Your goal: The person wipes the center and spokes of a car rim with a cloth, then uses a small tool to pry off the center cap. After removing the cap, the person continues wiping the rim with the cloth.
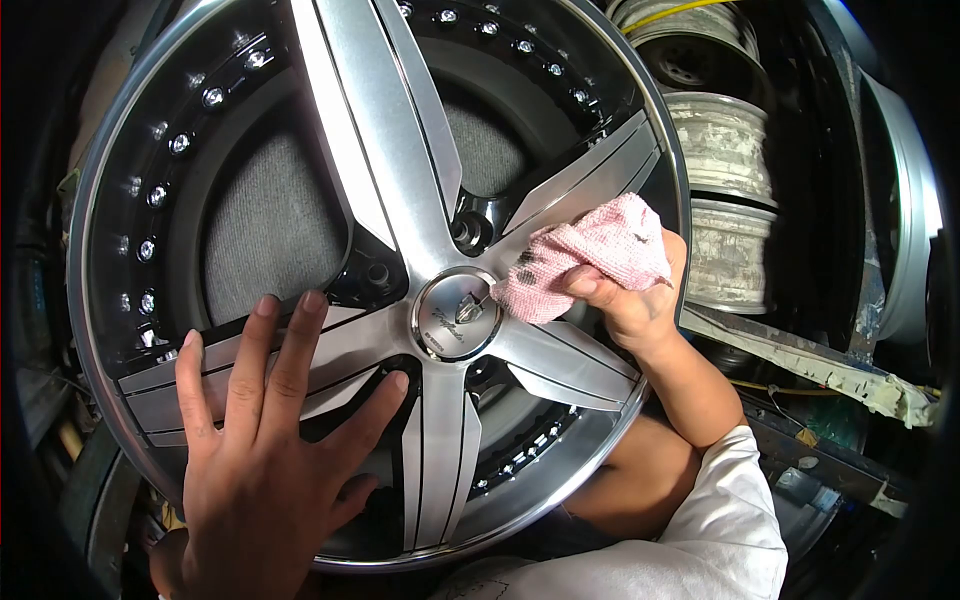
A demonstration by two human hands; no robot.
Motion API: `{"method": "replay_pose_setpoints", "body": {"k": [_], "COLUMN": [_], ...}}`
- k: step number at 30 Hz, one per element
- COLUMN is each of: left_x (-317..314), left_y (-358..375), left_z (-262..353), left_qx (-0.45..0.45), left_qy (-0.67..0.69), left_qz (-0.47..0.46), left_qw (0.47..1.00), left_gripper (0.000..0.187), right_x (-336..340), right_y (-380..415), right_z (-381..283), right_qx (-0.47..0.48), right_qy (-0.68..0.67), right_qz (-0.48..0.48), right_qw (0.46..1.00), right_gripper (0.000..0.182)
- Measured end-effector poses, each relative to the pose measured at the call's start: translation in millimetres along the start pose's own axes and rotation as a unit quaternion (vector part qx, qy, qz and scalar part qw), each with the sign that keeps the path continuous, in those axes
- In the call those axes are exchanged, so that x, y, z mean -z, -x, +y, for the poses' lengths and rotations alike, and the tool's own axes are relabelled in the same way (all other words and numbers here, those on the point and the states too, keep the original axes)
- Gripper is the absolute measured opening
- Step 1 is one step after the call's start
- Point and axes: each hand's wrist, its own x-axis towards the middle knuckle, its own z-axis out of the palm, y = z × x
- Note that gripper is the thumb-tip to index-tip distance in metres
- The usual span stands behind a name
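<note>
A large five-spoke wheel rim (385, 110) with brushed silver spokes and a black inner barrel fills the middle of the view. At its hub sits a round silver center cap (457, 316) with an emblem and script. My left hand (270, 420) lies with fingers spread over the lower-left spoke. In my right hand (630, 310) is a bunched pink cloth (590, 258) with dark smudges. The cloth is over the inner part of the right-hand spoke, its lower edge beside the center cap. My right fingers are mostly hidden behind it; the thumb shows.
Shiny bolts (181, 144) line the rim's inner edge. Several worn wheels (722, 150) are stacked on the right, near a metal frame (800, 355) with peeling edges. Another silver rim (905, 210) stands at the far right. A yellow cord (680, 11) crosses the top right.
</note>
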Motion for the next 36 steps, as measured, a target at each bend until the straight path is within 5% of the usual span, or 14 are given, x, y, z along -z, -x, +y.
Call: {"method": "replay_pose_setpoints", "body": {"k": [36], "left_x": [0.0], "left_y": [-0.7], "left_z": [1.2], "left_qx": [-0.001], "left_qy": [-0.01], "left_qz": [0.008], "left_qw": [1.0], "left_gripper": [0.08], "right_x": [1.9], "right_y": [1.9], "right_z": [2.3], "right_qx": [-0.002], "right_qy": [-0.006], "right_qz": [0.01], "right_qw": [1.0], "right_gripper": [0.032]}}
